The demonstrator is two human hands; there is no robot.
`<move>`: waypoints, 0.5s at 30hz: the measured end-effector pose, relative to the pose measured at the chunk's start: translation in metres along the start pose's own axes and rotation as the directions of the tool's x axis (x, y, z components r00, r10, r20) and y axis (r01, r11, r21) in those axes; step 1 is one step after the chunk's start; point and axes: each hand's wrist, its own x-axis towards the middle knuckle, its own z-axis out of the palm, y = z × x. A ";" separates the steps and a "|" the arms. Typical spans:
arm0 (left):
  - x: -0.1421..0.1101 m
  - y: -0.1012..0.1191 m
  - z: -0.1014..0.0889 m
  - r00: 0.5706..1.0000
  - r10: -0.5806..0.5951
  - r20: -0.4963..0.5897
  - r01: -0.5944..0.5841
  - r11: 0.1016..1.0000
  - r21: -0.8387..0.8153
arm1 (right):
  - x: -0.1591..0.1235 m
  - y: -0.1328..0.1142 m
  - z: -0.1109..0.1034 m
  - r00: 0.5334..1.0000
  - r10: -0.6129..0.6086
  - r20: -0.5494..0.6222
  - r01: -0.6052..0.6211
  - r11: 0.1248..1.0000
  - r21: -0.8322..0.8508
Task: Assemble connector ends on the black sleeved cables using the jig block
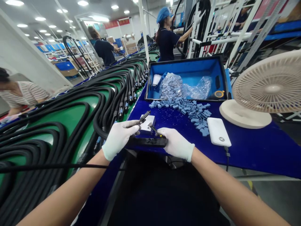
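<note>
My left hand [121, 136], in a white glove, is closed with its fingertips on a small black ribbed piece [145, 116] that points up and to the right. My right hand [175, 141], gloved too, grips a small dark tool with a grey tip [152, 128] and a yellow spot; its exact kind is unclear. The tip is close to the left fingers. Behind both hands is a white block [148, 123] on the blue table. A black bar [150, 142] lies across the front, beside the right hand's fingers, partly hidden at its left end.
Many small blue pieces [188, 110] lie before a blue crate [183, 67] with plastic bags inside. A white power bank [218, 131] with a cable and a beige fan [270, 88] stand right. Black hoses [101, 91] cover the green conveyor [72, 119] on the left. Several people work beyond.
</note>
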 end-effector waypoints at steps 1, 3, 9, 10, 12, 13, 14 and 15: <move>0.000 0.002 0.000 1.000 0.004 -0.001 -0.004 1.000 -0.001 | 0.002 -0.005 0.001 0.997 -0.074 0.017 0.073 0.996 0.042; -0.001 0.004 0.002 1.000 0.009 0.004 -0.009 1.000 0.006 | 0.005 -0.012 0.003 0.990 -0.139 0.035 0.136 0.987 0.087; -0.006 0.000 0.006 0.997 0.072 0.005 -0.072 0.994 0.078 | 0.006 -0.015 0.008 0.986 -0.165 0.032 0.162 0.984 0.076; -0.007 -0.001 0.007 0.996 0.088 0.002 -0.088 0.991 0.100 | 0.005 -0.015 0.009 0.984 -0.176 0.026 0.174 0.982 0.071; -0.010 -0.004 0.007 0.994 0.114 0.004 -0.113 0.983 0.148 | 0.004 -0.012 0.011 0.985 -0.170 0.019 0.169 0.985 0.040; -0.011 -0.004 0.007 0.992 0.126 0.012 -0.126 0.978 0.166 | 0.003 -0.011 0.013 0.988 -0.152 0.020 0.152 0.988 0.010; -0.011 -0.004 0.007 0.990 0.138 0.028 -0.141 0.975 0.173 | 0.003 -0.009 0.015 0.991 -0.131 0.023 0.131 0.991 -0.026; -0.010 -0.004 0.007 0.988 0.149 0.040 -0.154 0.975 0.162 | 0.003 -0.007 0.017 0.994 -0.109 0.027 0.111 0.992 -0.066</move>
